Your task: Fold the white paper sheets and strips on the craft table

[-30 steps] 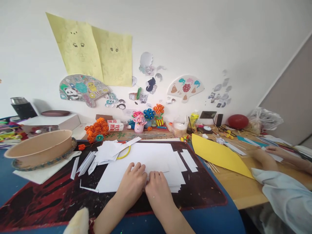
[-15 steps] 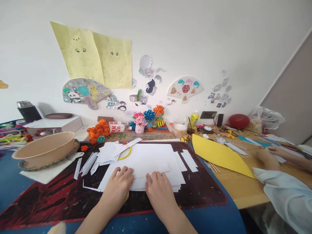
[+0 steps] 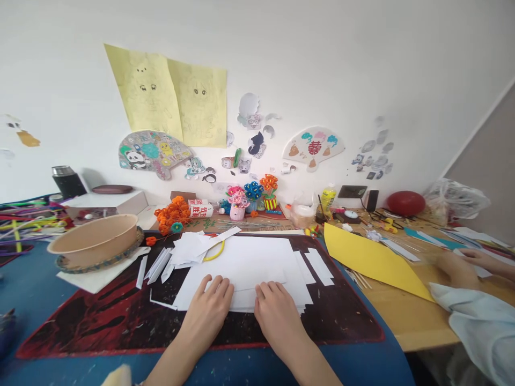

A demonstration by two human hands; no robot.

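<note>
My left hand point(image 3: 212, 306) and my right hand point(image 3: 277, 308) rest side by side at the front of a white paper stack point(image 3: 257, 252). The fingers of both hands are bent over a smaller piece of white paper point(image 3: 243, 289), one hand at each side of it. My thumbs are mostly hidden beneath the hands. Behind my left hand, loose paper pieces point(image 3: 191, 249) lie partly over a yellow ring point(image 3: 219, 252). Folded white strips point(image 3: 160, 265) are to the left, and flat strips point(image 3: 319, 266) are to the right of the stack.
A dark red mat point(image 3: 92, 311) covers the blue table. On the left stands a beige basin point(image 3: 94, 236). Yellow card point(image 3: 374, 260) lies on the wooden table at right, near another person's sleeve point(image 3: 470, 316) and hands. Craft flowers point(image 3: 253, 193) stand along the wall.
The view has turned slightly left, so everything sits further right in the picture. Both my hands stay on the paper with nearly the same pose.
</note>
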